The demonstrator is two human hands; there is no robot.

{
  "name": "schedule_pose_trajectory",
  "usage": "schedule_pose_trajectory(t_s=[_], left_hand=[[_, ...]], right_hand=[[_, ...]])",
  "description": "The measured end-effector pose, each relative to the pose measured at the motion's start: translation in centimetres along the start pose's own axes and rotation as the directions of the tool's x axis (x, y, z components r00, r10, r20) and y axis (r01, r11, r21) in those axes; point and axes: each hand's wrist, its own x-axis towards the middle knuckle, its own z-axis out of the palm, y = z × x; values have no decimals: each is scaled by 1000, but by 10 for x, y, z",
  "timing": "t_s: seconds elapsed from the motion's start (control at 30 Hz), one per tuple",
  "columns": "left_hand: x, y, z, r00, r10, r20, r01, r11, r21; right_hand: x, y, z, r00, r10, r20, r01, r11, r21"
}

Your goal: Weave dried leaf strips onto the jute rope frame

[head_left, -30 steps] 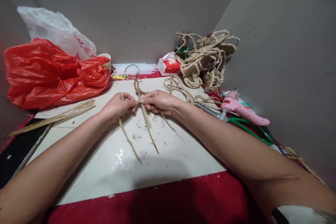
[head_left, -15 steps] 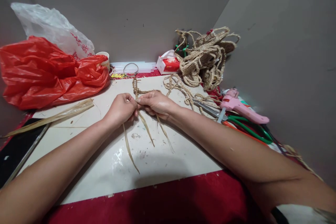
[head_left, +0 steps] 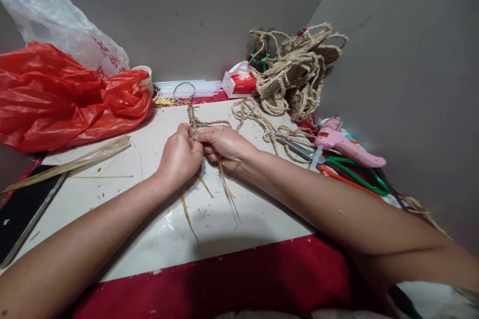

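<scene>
My left hand and my right hand meet over the white board, fingertips pinched together on a braided straw cord. Its knotted upper end stands out beyond my fingers, and one braided length runs off to the right behind my right hand. Loose flat straw strands hang below both hands onto the board. My left hand is closed with its back turned up, hiding most of its grip. The right thumb and forefinger pinch at the same spot.
Red plastic bag, dry straw strips and a phone lie left. At the back are clear sticks and a tissue box. Bundled straw rope, a pink glue gun and green-handled scissors are right.
My left hand has rolled over, its back now turned up and closer against the right hand. The strands below have shifted slightly left. The whole view has tilted a little.
</scene>
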Motion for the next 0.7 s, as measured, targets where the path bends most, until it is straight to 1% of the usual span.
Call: schedule_pose_trajectory(t_s=[0.07, 0.17, 0.23, 0.3, 0.33, 0.37, 0.4, 0.43, 0.47, 0.5, 0.53, 0.57, 0.6, 0.67, 0.7], left_hand=[[-3, 2, 2, 1000, 16, 26, -16, 1000, 19], [-7, 5, 3, 997, 51, 60, -54, 997, 57], [-9, 9, -1, 995, 44, 87, -51, 996, 75], [-7, 14, -9, 990, 11, 138, -20, 998, 61], [-4, 15, -14, 987, -6, 159, 0, 999, 37], [0, 15, -19, 987, -14, 158, 15, 1000, -5], [5, 14, -24, 991, -19, 133, 28, 998, -63], [11, 12, -28, 996, -28, 84, 39, 990, -136], [16, 8, -30, 998, -51, 29, 56, 974, -220], [21, 4, -31, 995, -96, 6, 93, 948, -306], [25, -1, -30, 988, -152, 37, 154, 909, -388], [28, -4, -28, 973, -198, 115, 229, 856, -463], [29, -7, -25, 951, -219, 217, 303, 796, -524], [27, -9, -19, 891, -191, 412, 423, 677, -602], [26, -8, -17, 862, -163, 480, 463, 637, -617]], right_hand=[[0, 1, 0, 1000, -9, -25, 9, 1000, 7], [0, 2, -1, 999, -28, -22, 28, 1000, -9], [0, 1, -3, 1000, -30, -8, 30, 999, -10], [0, -2, -5, 1000, -12, 3, 12, 1000, 4], [0, -4, -7, 1000, 0, 14, 0, 1000, 12], [0, -7, -9, 999, 13, 33, -14, 1000, 20], [1, -9, -11, 998, 24, 58, -26, 999, 27], [1, -11, -13, 996, 33, 87, -36, 999, 34], [2, -13, -15, 992, 41, 116, -46, 998, 40], [4, -15, -17, 989, 48, 143, -55, 998, 44], [5, -16, -19, 985, 54, 166, -62, 997, 44], [7, -17, -20, 981, 58, 187, -67, 997, 41], [8, -17, -22, 976, 65, 207, -73, 997, 34], [10, -18, -24, 965, 87, 246, -91, 996, 6], [11, -18, -25, 962, 97, 257, -97, 995, -13]])
